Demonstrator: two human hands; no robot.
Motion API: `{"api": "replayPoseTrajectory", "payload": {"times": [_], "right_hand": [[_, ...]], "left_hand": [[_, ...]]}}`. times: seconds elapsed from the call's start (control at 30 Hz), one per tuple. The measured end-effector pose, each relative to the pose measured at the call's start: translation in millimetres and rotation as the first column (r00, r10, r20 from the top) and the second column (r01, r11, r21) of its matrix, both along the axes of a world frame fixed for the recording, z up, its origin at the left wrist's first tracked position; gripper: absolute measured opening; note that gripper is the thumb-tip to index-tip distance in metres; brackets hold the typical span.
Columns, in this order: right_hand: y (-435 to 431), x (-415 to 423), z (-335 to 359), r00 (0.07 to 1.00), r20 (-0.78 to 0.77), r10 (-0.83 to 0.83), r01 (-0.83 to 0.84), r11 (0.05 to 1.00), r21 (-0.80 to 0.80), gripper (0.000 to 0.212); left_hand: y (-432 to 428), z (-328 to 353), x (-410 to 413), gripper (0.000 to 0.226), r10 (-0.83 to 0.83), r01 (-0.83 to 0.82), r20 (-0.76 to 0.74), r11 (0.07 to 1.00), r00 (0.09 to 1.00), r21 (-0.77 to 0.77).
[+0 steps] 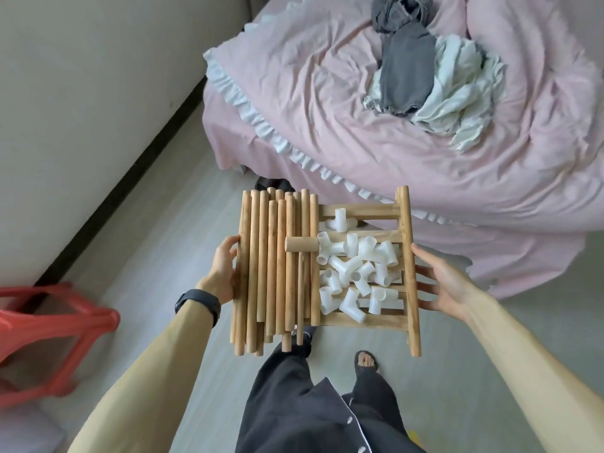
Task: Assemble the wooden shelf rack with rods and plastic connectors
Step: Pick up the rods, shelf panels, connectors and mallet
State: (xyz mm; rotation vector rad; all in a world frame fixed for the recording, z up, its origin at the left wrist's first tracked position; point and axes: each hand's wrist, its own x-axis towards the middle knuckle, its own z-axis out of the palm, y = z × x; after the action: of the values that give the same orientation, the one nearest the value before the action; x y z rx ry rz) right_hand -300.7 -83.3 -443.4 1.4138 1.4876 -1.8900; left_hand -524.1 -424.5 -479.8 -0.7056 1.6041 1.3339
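I carry a slatted wooden shelf panel (408, 256) flat in front of me, above the floor. Several long wooden rods (264, 269) lie side by side on its left half, with one short rod (301, 245) crosswise on top. A heap of white plastic connectors (356, 273) covers the right half. My left hand (225, 273) presses against the panel's left edge beside the rods, fingers under it. My right hand (441, 282) supports the right edge, fingers straight and reaching beneath the panel.
A bed with a pink ruffled cover (392, 125) stands ahead and to the right, with grey and white clothes (425, 76) on it. A red plastic stool (49, 328) is at the left. A white wall (81, 93) runs along the left. My legs and sandalled foot (366, 359) are below.
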Motion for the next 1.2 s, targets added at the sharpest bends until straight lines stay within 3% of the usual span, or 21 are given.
{"api": "replayPoseTrajectory", "payload": {"times": [0.17,0.33,0.73,0.87,1.2], "right_hand": [[20,-3,-36,0.976,0.027,0.216,-0.214,0.975,-0.056,0.066],[9,-4,-74,0.911,0.04,0.41,-0.406,0.909,-0.092,0.056],[-128,42,-182,0.77,0.192,0.608,-0.593,0.794,-0.137,0.039],[-182,59,-248,0.743,0.217,0.633,-0.612,0.774,-0.161,0.032],[-273,93,-473,0.745,0.254,0.617,-0.602,0.785,-0.142,0.041]], "left_hand": [[-16,-26,69,0.06,0.177,-0.178,-0.01,0.981,0.984,-0.075],[-50,-58,152,0.059,0.399,-0.397,-0.011,0.91,0.917,-0.121],[-168,-160,334,0.047,0.7,-0.675,0.074,0.708,0.711,-0.209],[-214,-223,367,0.04,0.739,-0.723,0.038,0.667,0.672,-0.181],[-292,-456,429,0.049,0.78,-0.765,-0.029,0.605,0.625,-0.221]]}}
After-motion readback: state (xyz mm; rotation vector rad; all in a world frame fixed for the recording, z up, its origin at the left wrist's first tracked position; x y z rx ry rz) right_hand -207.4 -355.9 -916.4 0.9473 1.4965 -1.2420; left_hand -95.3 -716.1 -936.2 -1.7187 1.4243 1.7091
